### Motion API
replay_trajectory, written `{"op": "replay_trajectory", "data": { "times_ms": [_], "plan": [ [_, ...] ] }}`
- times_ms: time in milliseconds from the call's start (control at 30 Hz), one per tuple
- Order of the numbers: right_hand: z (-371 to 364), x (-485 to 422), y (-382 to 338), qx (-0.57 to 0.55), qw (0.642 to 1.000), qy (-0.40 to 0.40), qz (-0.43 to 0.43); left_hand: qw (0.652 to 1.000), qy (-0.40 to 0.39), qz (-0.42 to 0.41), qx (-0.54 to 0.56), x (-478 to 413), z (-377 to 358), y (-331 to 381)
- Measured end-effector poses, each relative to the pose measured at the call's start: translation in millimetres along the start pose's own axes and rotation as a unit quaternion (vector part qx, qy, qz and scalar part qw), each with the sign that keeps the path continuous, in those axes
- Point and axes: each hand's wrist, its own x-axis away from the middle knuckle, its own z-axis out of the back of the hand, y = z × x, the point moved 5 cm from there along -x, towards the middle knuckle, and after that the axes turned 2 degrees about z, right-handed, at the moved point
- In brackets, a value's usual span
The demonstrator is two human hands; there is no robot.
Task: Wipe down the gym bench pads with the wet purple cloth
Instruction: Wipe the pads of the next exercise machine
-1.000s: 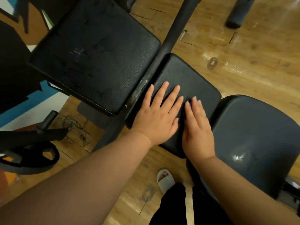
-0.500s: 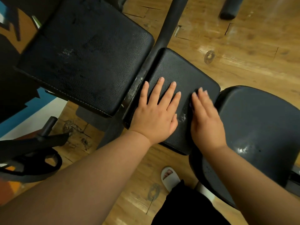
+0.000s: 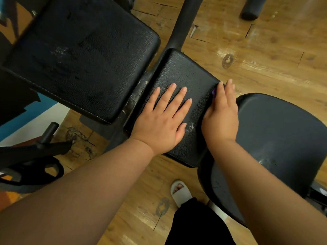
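purple cloth [image 3: 214,93] peeks from beneath right hand [image 3: 222,114] at pad [image 3: 184,75] edge.

A worn wooden floor [image 3: 265,55] is being lit from above, glare lying beside a round metal plate [image 3: 227,60]; a black foam roller [image 3: 252,8] is seen beyond that plate.

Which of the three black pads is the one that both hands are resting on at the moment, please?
The small middle pad: the left hand lies flat on it and the right hand presses its right edge. The large pad and round seat are untouched.
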Motion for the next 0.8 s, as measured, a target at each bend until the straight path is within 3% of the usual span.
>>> {"op": "replay_trajectory", "data": {
  "times_ms": [233, 433, 633, 800],
  "plan": [
    [-3, 44, 9, 0.022, 0.995, -0.036, 0.09, 1.0, 0.008, 0.004, 0.001, 0, 0, 0],
    [0, -7, 6, -0.008, 1.0, 0.005, 0.0, 1.0, 0.006, -0.001, -0.005, 0, 0, 0],
    [-5, 47, 3, -0.022, 0.997, -0.035, 0.067, 1.0, 0.003, -0.007, -0.016, 0, 0, 0],
    [1, -4, 13, -0.029, 1.0, 0.0, 0.004, 1.0, 0.002, -0.008, -0.018, 0, 0, 0]
  ]
}}
